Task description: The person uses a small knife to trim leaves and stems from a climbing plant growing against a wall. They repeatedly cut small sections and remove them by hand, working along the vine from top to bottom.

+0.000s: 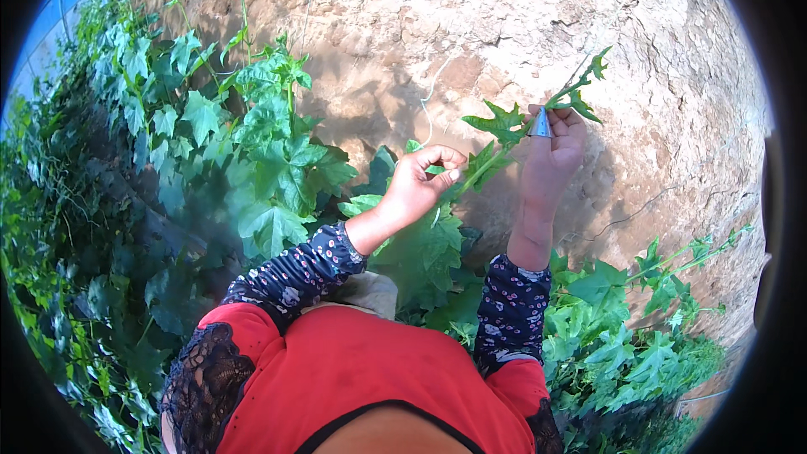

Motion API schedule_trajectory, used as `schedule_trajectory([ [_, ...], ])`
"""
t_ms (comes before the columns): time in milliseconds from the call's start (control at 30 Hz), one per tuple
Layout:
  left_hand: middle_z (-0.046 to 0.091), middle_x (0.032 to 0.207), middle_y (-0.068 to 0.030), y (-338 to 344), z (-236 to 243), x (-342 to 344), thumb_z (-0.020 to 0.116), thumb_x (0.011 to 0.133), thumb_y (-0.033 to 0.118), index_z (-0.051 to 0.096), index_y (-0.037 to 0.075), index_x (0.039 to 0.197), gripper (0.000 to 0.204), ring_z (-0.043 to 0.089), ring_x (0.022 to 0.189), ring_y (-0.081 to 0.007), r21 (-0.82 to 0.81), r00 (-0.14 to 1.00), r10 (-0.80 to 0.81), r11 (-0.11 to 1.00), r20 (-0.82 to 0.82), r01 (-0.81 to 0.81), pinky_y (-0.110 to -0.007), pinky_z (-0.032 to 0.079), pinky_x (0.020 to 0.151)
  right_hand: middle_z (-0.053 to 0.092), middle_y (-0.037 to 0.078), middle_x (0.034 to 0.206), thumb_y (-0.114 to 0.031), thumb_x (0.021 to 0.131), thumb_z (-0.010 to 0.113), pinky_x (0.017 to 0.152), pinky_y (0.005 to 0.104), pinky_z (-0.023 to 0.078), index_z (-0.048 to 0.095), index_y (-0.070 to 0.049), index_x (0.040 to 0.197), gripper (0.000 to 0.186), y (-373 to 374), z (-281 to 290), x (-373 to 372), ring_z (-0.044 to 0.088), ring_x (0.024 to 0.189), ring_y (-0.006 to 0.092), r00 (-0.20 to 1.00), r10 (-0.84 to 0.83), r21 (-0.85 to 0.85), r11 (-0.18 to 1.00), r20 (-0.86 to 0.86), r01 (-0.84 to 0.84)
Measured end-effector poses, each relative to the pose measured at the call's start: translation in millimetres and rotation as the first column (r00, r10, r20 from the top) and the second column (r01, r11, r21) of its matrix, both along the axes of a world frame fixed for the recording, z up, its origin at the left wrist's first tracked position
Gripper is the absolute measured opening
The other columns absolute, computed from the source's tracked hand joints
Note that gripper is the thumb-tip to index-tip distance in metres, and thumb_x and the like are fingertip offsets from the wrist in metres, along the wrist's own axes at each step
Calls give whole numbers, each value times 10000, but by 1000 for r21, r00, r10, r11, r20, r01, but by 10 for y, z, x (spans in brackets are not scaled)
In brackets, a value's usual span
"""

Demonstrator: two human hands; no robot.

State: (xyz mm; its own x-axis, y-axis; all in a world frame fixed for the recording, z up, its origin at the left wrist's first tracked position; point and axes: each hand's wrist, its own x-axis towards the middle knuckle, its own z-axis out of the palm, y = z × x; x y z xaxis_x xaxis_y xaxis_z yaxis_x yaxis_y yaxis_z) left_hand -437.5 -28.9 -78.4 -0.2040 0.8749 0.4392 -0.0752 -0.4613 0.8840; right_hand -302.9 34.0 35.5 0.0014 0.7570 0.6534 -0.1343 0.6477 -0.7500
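Observation:
A green vine shoot (487, 170) with lobed leaves slants up in front of me, its tip above my right hand. My right hand (555, 147) is closed around the upper stem, thumb and fingers pinching it. A shiny metal cone (540, 124) covers the end of that thumb. Lower and to the left, my left hand (420, 185) has its fingers curled, thumb close to the index finger, beside the same shoot. What it pinches, if anything, is too small to make out. A thin pale string (427, 105) hangs just above the left hand.
A rough earthen wall (387, 25) rises behind the shoot. Dense leafy vines (269, 151) climb at the left, and more foliage (614, 336) spreads at the lower right. Several thin strings run along the wall. Something blue (63, 0) shows at the upper left edge.

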Motion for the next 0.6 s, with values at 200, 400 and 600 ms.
schedule_trajectory([
  [200,640,894,-10,-204,-312,-662,616,903,-3,626,6,1017,115,581,821,-70,-9,954,296,955,45,-296,-228,490,730,598,162,1136,-1,919,517,929,288,474,401,67,1263,370,-37,-93,-196,599,1039,203,968,-238,181,951,-76,249],
  [400,607,973,-4,-338,-357,-1796,587,922,8,571,40,1053,136,585,846,-82,-46,755,590,795,286,-605,-249,536,703,650,127,993,6,881,596,792,313,509,567,14,1130,251,-473,-526,-950,634,854,196,957,90,206,967,276,-150],
  [600,672,898,-85,-62,-128,-2518,726,805,41,597,-11,1020,256,635,757,-123,120,613,764,641,-201,-758,-282,522,695,658,170,936,21,807,643,665,342,545,644,-14,1025,221,-177,-1116,-2209,664,838,263,778,348,-104,932,524,-347],
])
